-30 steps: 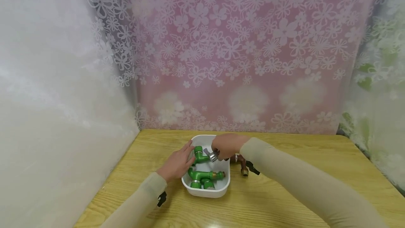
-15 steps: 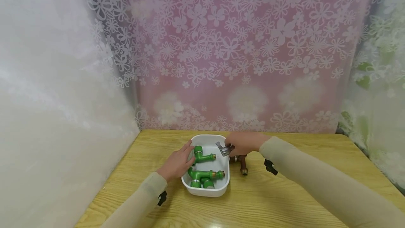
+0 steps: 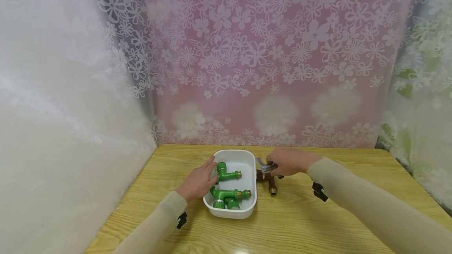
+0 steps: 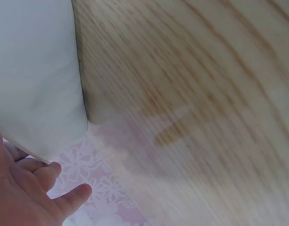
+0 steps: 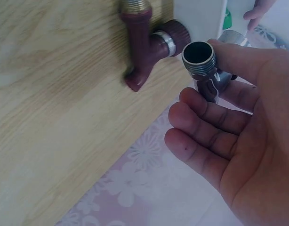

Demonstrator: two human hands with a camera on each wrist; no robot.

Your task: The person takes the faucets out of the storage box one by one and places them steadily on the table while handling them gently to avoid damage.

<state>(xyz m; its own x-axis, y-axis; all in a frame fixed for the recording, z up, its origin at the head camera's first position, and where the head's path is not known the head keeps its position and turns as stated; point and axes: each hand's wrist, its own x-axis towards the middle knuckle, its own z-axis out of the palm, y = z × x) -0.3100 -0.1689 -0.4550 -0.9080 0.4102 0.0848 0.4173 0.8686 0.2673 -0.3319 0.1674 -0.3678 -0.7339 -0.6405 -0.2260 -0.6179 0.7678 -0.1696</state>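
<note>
My right hand [image 3: 291,161] pinches a chrome tap [image 3: 267,167] just beyond the right side of a white plastic tub [image 3: 255,203]. In the right wrist view, the tap's threaded open end [image 5: 199,61] faces the camera, and the other fingers bend loosely below it. Under the chrome tap, a dark red-brown tap [image 3: 272,186] with a brass thread lies against the tub. My left hand [image 3: 197,181] rests on the tub's left rim with extended fingers. Inside the tub are green taps: one [image 3: 230,176] at the back, others [image 3: 226,195] at the front.
A wooden table [image 3: 310,214] carries the tub and the brown tap. A pink flowered curtain [image 3: 268,69] hangs behind its far edge. White sheeting [image 3: 70,89] closes the left side, and a pale leafy curtain [image 3: 420,101] the right.
My right hand has carried the chrome tap rightward, from over the tub, across its right rim to above the brown tap. The left hand and the green taps have stayed put.
</note>
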